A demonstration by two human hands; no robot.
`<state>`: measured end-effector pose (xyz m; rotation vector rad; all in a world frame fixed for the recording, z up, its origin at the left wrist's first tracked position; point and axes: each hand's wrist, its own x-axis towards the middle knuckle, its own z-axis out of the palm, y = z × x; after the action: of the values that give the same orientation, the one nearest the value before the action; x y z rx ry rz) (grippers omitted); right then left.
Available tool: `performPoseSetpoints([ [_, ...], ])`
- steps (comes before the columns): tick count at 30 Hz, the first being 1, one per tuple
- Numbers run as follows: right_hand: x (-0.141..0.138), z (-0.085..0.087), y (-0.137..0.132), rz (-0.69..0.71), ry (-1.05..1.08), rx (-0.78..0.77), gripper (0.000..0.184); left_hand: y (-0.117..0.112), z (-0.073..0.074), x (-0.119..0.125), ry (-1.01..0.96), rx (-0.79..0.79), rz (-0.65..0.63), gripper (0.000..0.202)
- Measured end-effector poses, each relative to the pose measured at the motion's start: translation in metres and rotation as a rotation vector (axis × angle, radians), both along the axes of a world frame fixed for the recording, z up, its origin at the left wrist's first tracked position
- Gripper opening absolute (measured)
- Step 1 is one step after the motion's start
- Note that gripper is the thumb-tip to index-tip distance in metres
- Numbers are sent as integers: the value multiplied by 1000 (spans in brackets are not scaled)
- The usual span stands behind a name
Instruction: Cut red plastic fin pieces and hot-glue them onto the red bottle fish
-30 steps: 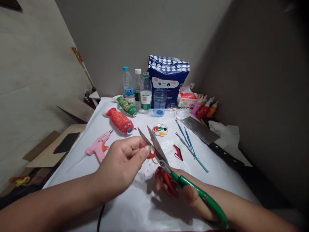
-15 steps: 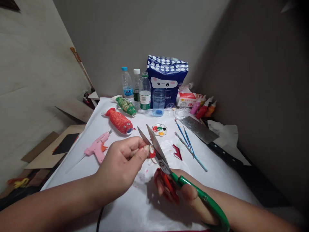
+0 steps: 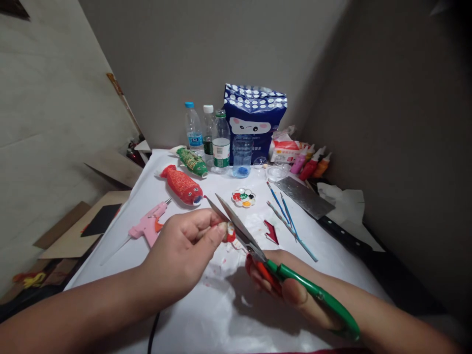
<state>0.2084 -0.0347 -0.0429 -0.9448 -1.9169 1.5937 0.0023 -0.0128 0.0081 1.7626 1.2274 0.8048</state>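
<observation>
Between thumb and fingers, my left hand pinches a small red-and-white piece, mostly covered by the fingertips. My right hand grips green-handled scissors; their blades stand slightly apart, right beside the piece and pointing up and left. It is hard to see whether the blades touch it. Red material, partly hidden, shows at the fingers of my right hand. Beyond the left hand lie a red fish figure and a green fish figure. A jagged dark red scrap rests right of the scissors.
A pink glue gun lies at the left. Behind the hands is a paint palette. Paintbrushes and a cleaver lie at the right. Bottles, a blue bag and paint tubes stand at the back.
The scissors and my right hand have shifted a little, and the blades are closer together. My left hand has barely moved and still pinches the piece.
</observation>
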Motion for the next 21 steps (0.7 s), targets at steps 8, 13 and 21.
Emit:
performPoseSetpoints([
  [8,15,8,5,10,-108,67,76,7,-7,-6,-174,-141,-74,26],
  [13,6,-12,2,10,23,78,77,13,-17,-14,-408,-369,-124,18],
  [21,-7,-33,-1,-59,168,67,76,12,-21,-9,-380,-451,-70,25],
])
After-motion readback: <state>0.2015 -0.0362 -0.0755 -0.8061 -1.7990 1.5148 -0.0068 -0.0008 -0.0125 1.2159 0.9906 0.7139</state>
